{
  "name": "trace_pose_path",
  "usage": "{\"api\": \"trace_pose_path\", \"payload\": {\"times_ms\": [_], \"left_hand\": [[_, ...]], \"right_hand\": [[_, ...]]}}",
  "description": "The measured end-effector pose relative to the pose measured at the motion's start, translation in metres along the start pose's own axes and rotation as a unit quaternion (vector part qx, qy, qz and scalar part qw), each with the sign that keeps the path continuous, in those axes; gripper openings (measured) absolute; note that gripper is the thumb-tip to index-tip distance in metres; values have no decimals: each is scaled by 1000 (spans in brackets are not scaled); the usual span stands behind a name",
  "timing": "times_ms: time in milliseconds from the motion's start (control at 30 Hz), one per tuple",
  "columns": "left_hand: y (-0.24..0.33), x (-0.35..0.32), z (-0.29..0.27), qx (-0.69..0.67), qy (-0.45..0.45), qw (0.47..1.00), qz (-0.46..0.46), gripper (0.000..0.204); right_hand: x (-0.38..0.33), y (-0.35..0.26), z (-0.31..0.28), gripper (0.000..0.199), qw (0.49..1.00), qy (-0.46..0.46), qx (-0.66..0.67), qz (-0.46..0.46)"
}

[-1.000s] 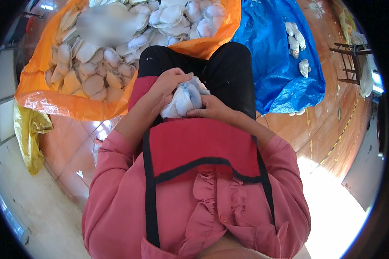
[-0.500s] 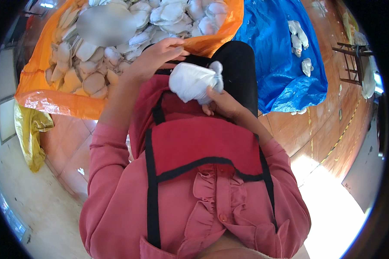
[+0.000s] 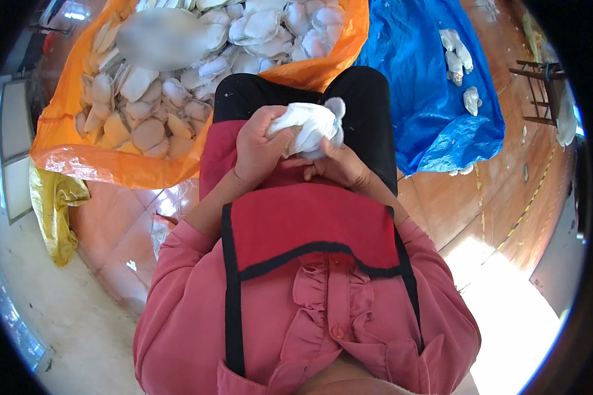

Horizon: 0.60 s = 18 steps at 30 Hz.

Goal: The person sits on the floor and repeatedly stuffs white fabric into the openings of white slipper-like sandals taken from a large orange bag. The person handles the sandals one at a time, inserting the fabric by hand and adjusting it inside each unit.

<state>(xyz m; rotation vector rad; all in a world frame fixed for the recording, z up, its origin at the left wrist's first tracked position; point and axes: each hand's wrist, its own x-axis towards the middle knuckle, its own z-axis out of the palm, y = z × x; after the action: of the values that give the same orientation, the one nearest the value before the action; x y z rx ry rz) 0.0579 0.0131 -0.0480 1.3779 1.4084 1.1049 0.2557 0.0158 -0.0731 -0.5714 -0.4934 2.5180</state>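
Note:
Above my lap I hold a white, soft, bundle-like fabric piece (image 3: 303, 125) between both hands. A rounded knob-like part sticks up at its right end; its exact kind I cannot make out. My left hand (image 3: 255, 146) is closed on the left end, thumb on top. My right hand (image 3: 341, 164) grips the right end from below, its thumb pressed against the side and its fingers partly hidden under the piece.
An orange plastic sheet (image 3: 109, 168) ahead on the left bears a heap of white pad-like fabric pieces (image 3: 260, 29). A blue sheet (image 3: 408, 92) at right holds several white bundles (image 3: 471, 101). A yellow sack (image 3: 49, 217) lies left; a dark stool (image 3: 540, 89) stands far right.
My left hand has come back from near the orange sheet's edge and now grips the left end of the white fabric piece. My right hand keeps its hold.

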Motion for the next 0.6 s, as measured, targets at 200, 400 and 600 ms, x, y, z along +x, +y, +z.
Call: {"api": "trace_pose_path", "payload": {"times_ms": [200,400,600], "left_hand": [[26,18,-9,98,-182,978,-32,36],[29,32,7,136,-192,970,-58,35],[21,16,22,-57,-104,986,-117,57]], "right_hand": [[2,8,-15,72,994,-54,-64,67],[13,19,-32,63,999,-47,-22,8],[5,6,-15,69,997,42,-7,-60]]}}
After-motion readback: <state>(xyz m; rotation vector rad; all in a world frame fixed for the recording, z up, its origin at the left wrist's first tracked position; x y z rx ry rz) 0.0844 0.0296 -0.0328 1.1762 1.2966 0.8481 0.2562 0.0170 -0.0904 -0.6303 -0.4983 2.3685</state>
